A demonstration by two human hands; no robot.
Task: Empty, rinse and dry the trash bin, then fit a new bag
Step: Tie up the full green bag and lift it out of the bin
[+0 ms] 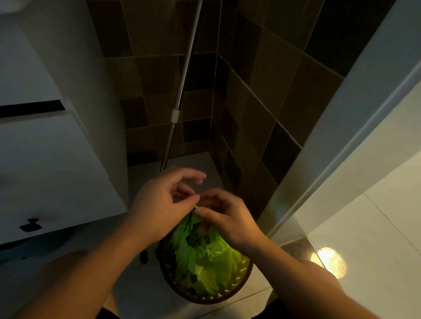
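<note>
Both hands meet above the bin (219,298), which sits on the pale floor (379,221) in a dim tiled corner. The left hand (162,205) and right hand (225,216) pinch the gathered top of the green bag (205,261), pulled up from inside. A pole (181,92) leans behind; a white cabinet (43,152) stands left.
</note>
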